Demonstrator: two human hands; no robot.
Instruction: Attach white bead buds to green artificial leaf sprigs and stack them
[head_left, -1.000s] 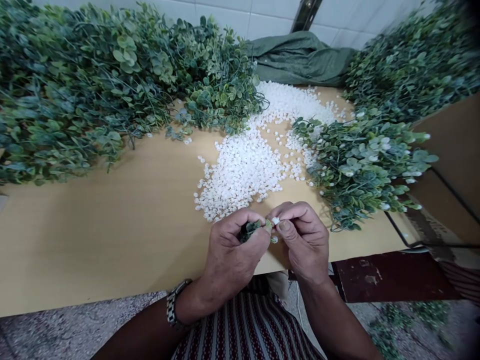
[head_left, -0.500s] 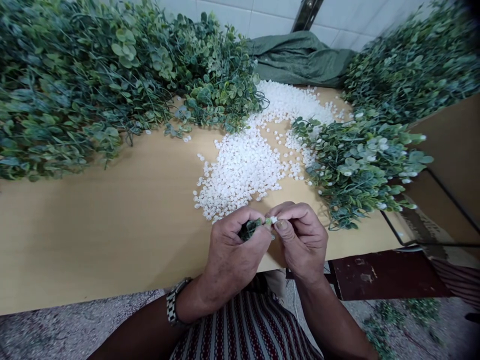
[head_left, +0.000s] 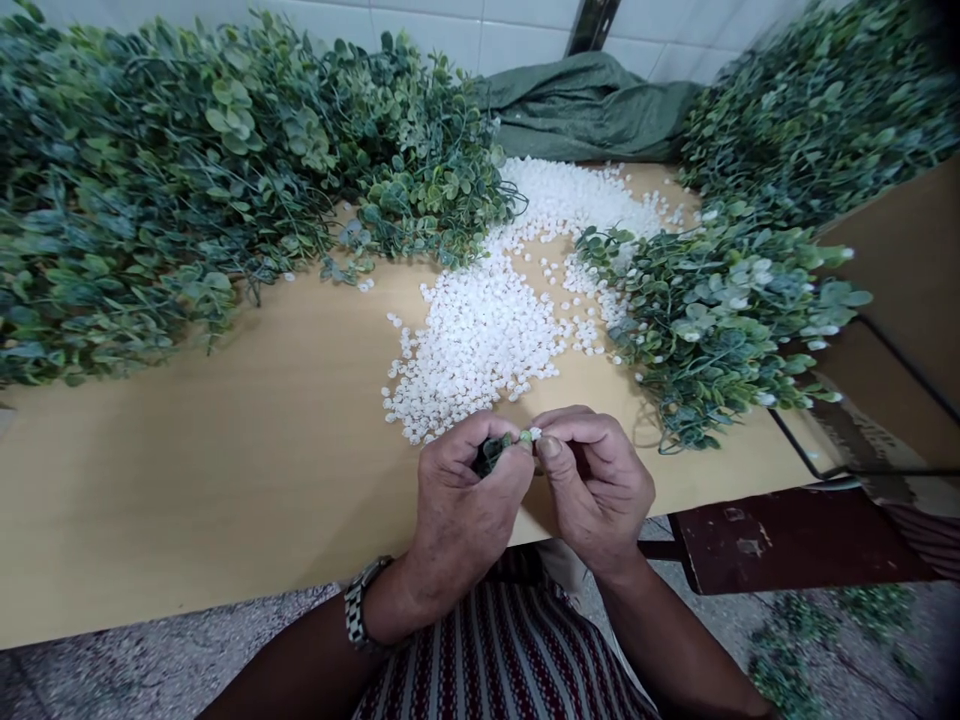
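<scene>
My left hand [head_left: 469, 495], with a watch at its wrist, is closed on a small sprig of artificial greenery [head_left: 491, 455], mostly hidden by the fingers. A pale green tip pokes out between thumb and forefinger. Against that tip, my right hand [head_left: 600, 480] pinches a small white bead [head_left: 535, 433] between thumb and forefinger. Both hands meet close to the table's front edge. Just beyond them spreads a heap of loose white beads [head_left: 480, 335]. To the right lies a bunch of artificial greenery [head_left: 720, 320] with white tips on several stems.
Piled artificial greenery [head_left: 172, 170] covers the back left of the table [head_left: 225, 480]. Another pile [head_left: 817, 120] stands at the back right, beside a cardboard box [head_left: 900, 300]. A green cloth [head_left: 592, 105] lies along the tiled wall. Below right is a dark red bench [head_left: 780, 540].
The view has shifted slightly. My hands stay together at the same spot, and the right thumb and forefinger have moved a little closer to the left fingers at the bead.
</scene>
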